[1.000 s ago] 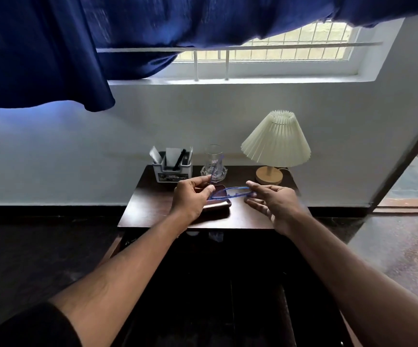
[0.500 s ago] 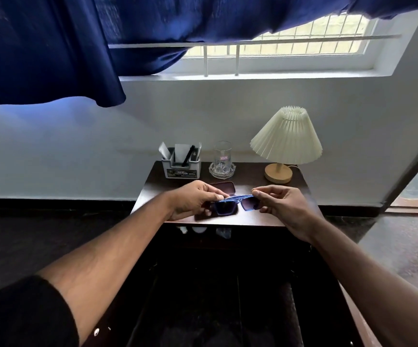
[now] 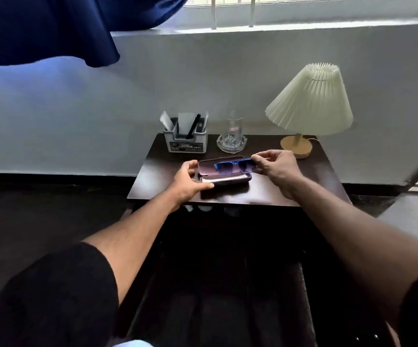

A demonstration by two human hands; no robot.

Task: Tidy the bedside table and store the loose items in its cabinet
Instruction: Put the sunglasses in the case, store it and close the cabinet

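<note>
Blue-framed sunglasses (image 3: pixel 233 166), folded, hang just over an open dark glasses case (image 3: pixel 228 180) on the dark bedside table (image 3: pixel 290 189). My right hand (image 3: pixel 275 166) pinches the right end of the frame. At the case's left end, my left hand (image 3: pixel 190 180) holds the case, thumb along the front edge and fingers at the raised lid. A white cloth lies inside the case.
At the back of the table stand a white organiser box (image 3: pixel 186 141) with papers and a pen, a drinking glass in a glass ashtray (image 3: pixel 231 140), and a pleated cream lamp (image 3: pixel 308 103). A blue curtain (image 3: pixel 45 28) hangs at upper left. The dark cabinet lies below the tabletop.
My left hand has let go of the sunglasses and taken the case's left end. My right hand alone has carried the folded sunglasses over the open case.
</note>
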